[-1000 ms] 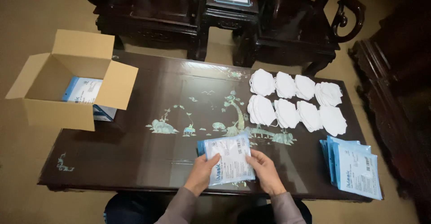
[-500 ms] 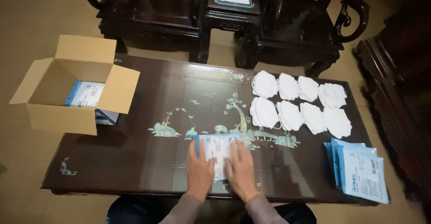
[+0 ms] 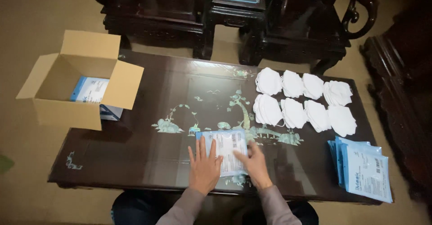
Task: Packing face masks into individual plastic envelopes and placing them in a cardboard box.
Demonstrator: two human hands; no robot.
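A home sitting room used for packing is suggested by the dark carved wooden armchairs (image 3: 148, 4), the long dark lacquered table with shell inlay (image 3: 148, 153) and the plain beige floor (image 3: 27, 22)

Dim indoor light, soft — glossy dark table (image 3: 148, 157) shows faint sheen, upper middle. White masks (image 3: 292, 112) near-overexposed. Corners darker, chairs (image 3: 153, 4) murky. Slight wide-angle bending at edges; focus fair.
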